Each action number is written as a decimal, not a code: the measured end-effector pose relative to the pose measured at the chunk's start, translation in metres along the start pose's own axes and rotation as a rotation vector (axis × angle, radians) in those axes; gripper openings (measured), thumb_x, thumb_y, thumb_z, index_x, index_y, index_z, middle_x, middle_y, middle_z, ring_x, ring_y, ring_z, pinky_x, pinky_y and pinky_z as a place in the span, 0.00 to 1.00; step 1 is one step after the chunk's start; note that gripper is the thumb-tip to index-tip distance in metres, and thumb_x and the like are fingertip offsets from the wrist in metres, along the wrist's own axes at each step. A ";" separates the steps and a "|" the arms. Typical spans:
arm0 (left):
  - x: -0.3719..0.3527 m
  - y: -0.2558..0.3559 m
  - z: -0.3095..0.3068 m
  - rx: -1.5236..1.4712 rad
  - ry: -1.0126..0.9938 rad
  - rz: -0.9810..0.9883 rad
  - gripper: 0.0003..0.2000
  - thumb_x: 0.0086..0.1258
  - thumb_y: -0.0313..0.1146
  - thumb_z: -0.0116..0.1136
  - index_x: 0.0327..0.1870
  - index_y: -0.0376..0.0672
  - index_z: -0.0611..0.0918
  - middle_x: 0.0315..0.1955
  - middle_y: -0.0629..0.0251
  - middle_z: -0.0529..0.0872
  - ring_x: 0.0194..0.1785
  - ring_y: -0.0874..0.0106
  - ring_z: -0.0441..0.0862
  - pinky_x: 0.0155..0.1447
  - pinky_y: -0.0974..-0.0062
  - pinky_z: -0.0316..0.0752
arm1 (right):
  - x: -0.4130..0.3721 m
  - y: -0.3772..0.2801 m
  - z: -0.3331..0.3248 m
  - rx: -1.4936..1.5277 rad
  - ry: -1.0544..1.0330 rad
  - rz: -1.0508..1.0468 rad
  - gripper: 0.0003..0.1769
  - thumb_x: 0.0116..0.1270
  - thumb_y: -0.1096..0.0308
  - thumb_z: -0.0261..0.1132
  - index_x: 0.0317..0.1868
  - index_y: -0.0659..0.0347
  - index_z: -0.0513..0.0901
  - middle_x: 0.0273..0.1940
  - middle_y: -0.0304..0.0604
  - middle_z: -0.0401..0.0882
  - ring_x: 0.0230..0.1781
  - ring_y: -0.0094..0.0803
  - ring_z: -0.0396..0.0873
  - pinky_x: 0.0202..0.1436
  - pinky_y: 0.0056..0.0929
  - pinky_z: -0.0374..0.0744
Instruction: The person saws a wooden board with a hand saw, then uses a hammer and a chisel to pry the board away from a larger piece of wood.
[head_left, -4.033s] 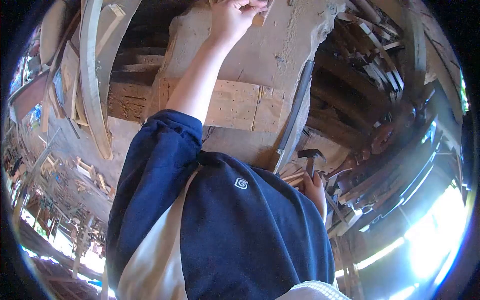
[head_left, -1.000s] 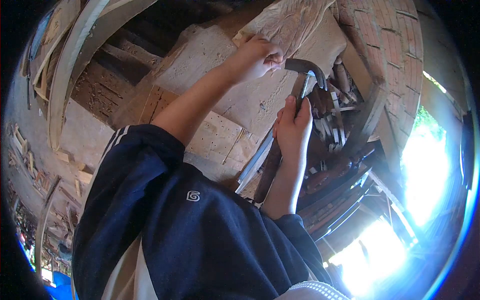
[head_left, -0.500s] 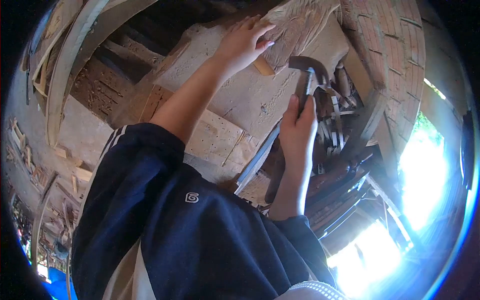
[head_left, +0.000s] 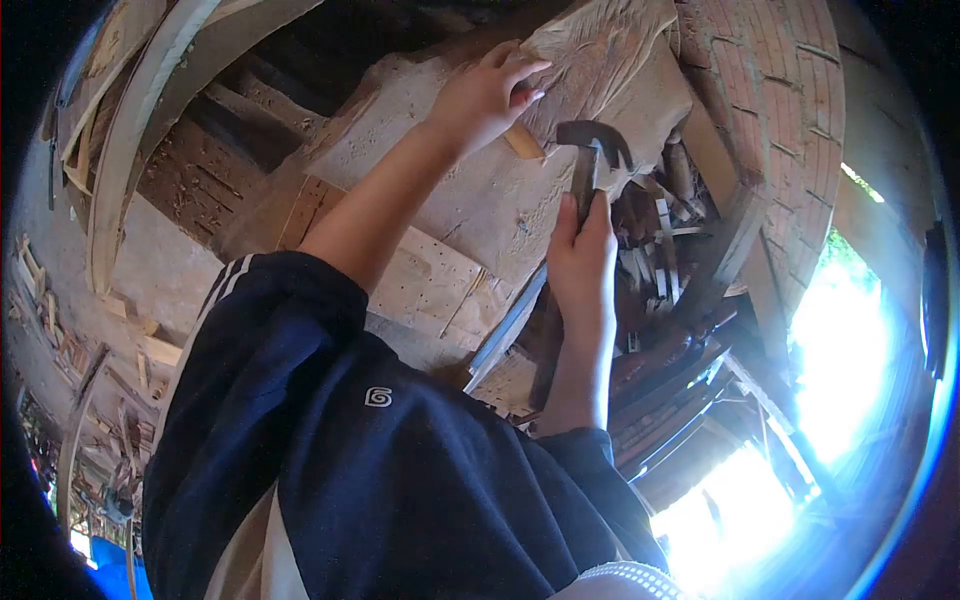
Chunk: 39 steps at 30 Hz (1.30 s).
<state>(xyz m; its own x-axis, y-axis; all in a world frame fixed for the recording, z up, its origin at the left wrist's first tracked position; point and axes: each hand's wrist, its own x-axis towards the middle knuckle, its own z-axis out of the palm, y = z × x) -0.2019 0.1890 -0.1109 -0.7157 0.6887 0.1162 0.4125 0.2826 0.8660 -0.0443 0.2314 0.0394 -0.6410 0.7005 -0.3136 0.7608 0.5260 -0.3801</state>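
Observation:
My left hand (head_left: 478, 108) is beside the carved wooden piece (head_left: 610, 50) at the top centre. Its thumb and forefinger are apart with nothing visible between them; the other fingers are partly hidden. A small light wood piece (head_left: 523, 141) lies just below the thumb. My right hand (head_left: 583, 240) is closed round the handle of a claw hammer (head_left: 584, 170). The hammer's head is up, near the lower edge of the carving and a little right of the small wood piece.
A board with small holes (head_left: 440, 280) lies below the pale work surface (head_left: 390, 140). Curved timbers (head_left: 125, 150) stand at the left, over scattered offcuts. Tools and wood scraps (head_left: 655, 235) fill the gap at the right, near a brick-patterned curved surface (head_left: 785, 120).
The hammer and my right hand have shifted left, closer to the small wood piece, and the hammer has turned slightly. My left hand's outer fingers look more bent and have drawn back.

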 end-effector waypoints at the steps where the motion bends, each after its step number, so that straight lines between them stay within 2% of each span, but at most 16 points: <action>1: 0.001 0.001 -0.001 -0.008 -0.020 -0.033 0.19 0.72 0.41 0.57 0.64 0.56 0.76 0.61 0.54 0.76 0.58 0.54 0.79 0.59 0.61 0.76 | 0.003 0.000 -0.004 0.002 0.006 -0.006 0.14 0.76 0.63 0.53 0.52 0.66 0.69 0.33 0.68 0.79 0.38 0.69 0.78 0.35 0.50 0.78; 7: 0.002 0.006 -0.005 -0.001 -0.048 -0.043 0.18 0.72 0.40 0.57 0.63 0.57 0.77 0.60 0.56 0.77 0.57 0.55 0.80 0.58 0.62 0.77 | -0.009 -0.009 -0.012 0.309 0.260 0.112 0.15 0.76 0.61 0.53 0.49 0.66 0.69 0.30 0.61 0.80 0.31 0.55 0.84 0.33 0.45 0.78; 10: 0.002 -0.006 0.005 -0.026 0.010 0.006 0.18 0.72 0.39 0.57 0.63 0.58 0.77 0.59 0.56 0.77 0.55 0.56 0.81 0.57 0.63 0.78 | 0.000 0.015 0.015 0.048 0.072 0.006 0.13 0.76 0.63 0.54 0.49 0.65 0.70 0.26 0.55 0.77 0.25 0.41 0.81 0.31 0.40 0.77; 14: 0.001 0.000 -0.002 -0.008 -0.002 -0.004 0.18 0.72 0.38 0.58 0.63 0.58 0.77 0.59 0.56 0.77 0.55 0.55 0.81 0.58 0.63 0.77 | -0.007 0.002 -0.015 0.353 0.200 0.152 0.13 0.76 0.63 0.54 0.50 0.66 0.69 0.25 0.49 0.76 0.24 0.37 0.78 0.29 0.38 0.77; 15: 0.002 0.002 -0.003 -0.018 -0.026 -0.034 0.19 0.71 0.38 0.58 0.63 0.58 0.77 0.59 0.56 0.77 0.55 0.55 0.81 0.58 0.63 0.77 | -0.009 0.005 -0.015 0.408 0.328 0.011 0.13 0.76 0.63 0.53 0.49 0.66 0.69 0.25 0.46 0.76 0.23 0.33 0.76 0.29 0.38 0.77; 17: 0.004 0.004 -0.004 -0.030 -0.051 -0.059 0.19 0.71 0.37 0.59 0.63 0.58 0.77 0.59 0.56 0.78 0.56 0.55 0.81 0.58 0.63 0.77 | -0.016 0.015 0.006 0.502 0.391 0.110 0.13 0.76 0.64 0.53 0.50 0.66 0.69 0.28 0.53 0.78 0.24 0.44 0.81 0.29 0.41 0.78; 19: 0.003 0.003 -0.003 -0.072 -0.047 -0.078 0.19 0.70 0.38 0.59 0.62 0.57 0.77 0.58 0.56 0.79 0.55 0.55 0.81 0.58 0.63 0.77 | -0.007 0.017 0.025 -0.057 0.157 -0.083 0.13 0.77 0.61 0.54 0.44 0.64 0.70 0.24 0.45 0.73 0.22 0.32 0.77 0.26 0.31 0.76; 21: 0.005 0.002 -0.003 -0.079 -0.022 -0.036 0.19 0.70 0.38 0.59 0.62 0.57 0.77 0.58 0.56 0.79 0.56 0.55 0.81 0.58 0.63 0.77 | -0.002 0.008 0.018 0.071 0.116 0.018 0.14 0.76 0.61 0.56 0.43 0.68 0.72 0.24 0.48 0.73 0.25 0.37 0.78 0.32 0.37 0.76; 23: 0.001 0.001 -0.003 -0.093 -0.006 -0.015 0.19 0.70 0.38 0.60 0.62 0.57 0.77 0.57 0.56 0.79 0.56 0.56 0.80 0.59 0.63 0.77 | -0.007 0.002 -0.002 0.131 0.114 0.023 0.12 0.75 0.65 0.54 0.48 0.66 0.69 0.28 0.62 0.80 0.31 0.57 0.84 0.32 0.43 0.79; 25: 0.004 0.002 -0.003 -0.086 -0.027 -0.073 0.19 0.70 0.37 0.60 0.62 0.56 0.77 0.58 0.55 0.78 0.59 0.55 0.79 0.60 0.63 0.76 | -0.016 0.004 -0.010 0.414 0.228 0.158 0.13 0.76 0.65 0.53 0.52 0.68 0.69 0.27 0.55 0.79 0.26 0.35 0.82 0.30 0.34 0.78; 27: 0.004 -0.001 -0.002 -0.102 -0.022 -0.054 0.19 0.70 0.37 0.60 0.62 0.56 0.77 0.59 0.55 0.78 0.60 0.54 0.78 0.61 0.63 0.75 | -0.016 0.014 0.009 0.350 0.416 0.003 0.14 0.76 0.65 0.53 0.51 0.69 0.69 0.28 0.60 0.80 0.28 0.48 0.84 0.32 0.39 0.79; 29: 0.003 -0.001 -0.002 -0.111 -0.020 -0.028 0.18 0.70 0.37 0.59 0.62 0.57 0.77 0.60 0.54 0.77 0.61 0.53 0.77 0.62 0.63 0.74 | -0.006 0.009 0.021 0.015 0.056 0.043 0.15 0.76 0.64 0.53 0.50 0.70 0.70 0.31 0.66 0.80 0.34 0.61 0.83 0.34 0.45 0.79; 30: 0.002 -0.001 -0.001 -0.082 -0.024 -0.040 0.20 0.70 0.38 0.60 0.63 0.54 0.76 0.61 0.52 0.76 0.62 0.52 0.76 0.64 0.63 0.73 | -0.007 0.004 0.017 0.115 0.027 0.127 0.16 0.75 0.64 0.54 0.50 0.71 0.70 0.35 0.71 0.79 0.42 0.69 0.77 0.37 0.51 0.78; 35: 0.006 -0.006 0.006 -0.212 0.077 -0.091 0.33 0.66 0.49 0.64 0.68 0.42 0.70 0.64 0.45 0.72 0.66 0.51 0.72 0.68 0.60 0.69 | -0.030 0.023 -0.011 0.469 0.162 0.258 0.12 0.77 0.62 0.53 0.48 0.64 0.71 0.25 0.41 0.74 0.22 0.29 0.75 0.25 0.28 0.73; 37: 0.008 -0.002 0.001 0.073 -0.063 -0.271 0.46 0.58 0.58 0.68 0.70 0.34 0.63 0.64 0.40 0.71 0.68 0.50 0.70 0.70 0.58 0.66 | -0.051 0.018 -0.026 0.810 0.235 0.342 0.11 0.79 0.62 0.51 0.49 0.62 0.70 0.23 0.35 0.70 0.17 0.21 0.70 0.19 0.22 0.70; 39: 0.007 -0.008 0.003 0.013 -0.083 -0.190 0.52 0.52 0.63 0.70 0.71 0.34 0.62 0.64 0.38 0.70 0.69 0.46 0.66 0.71 0.53 0.63 | -0.070 0.032 -0.030 0.756 0.303 0.344 0.10 0.79 0.62 0.50 0.49 0.60 0.69 0.21 0.34 0.68 0.14 0.19 0.67 0.15 0.22 0.68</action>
<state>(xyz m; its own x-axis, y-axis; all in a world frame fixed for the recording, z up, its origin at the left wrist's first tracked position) -0.2084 0.1933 -0.1181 -0.7325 0.6749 -0.0898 0.2818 0.4207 0.8623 0.0278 0.2134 0.0752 -0.2527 0.9153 -0.3136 0.5674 -0.1223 -0.8143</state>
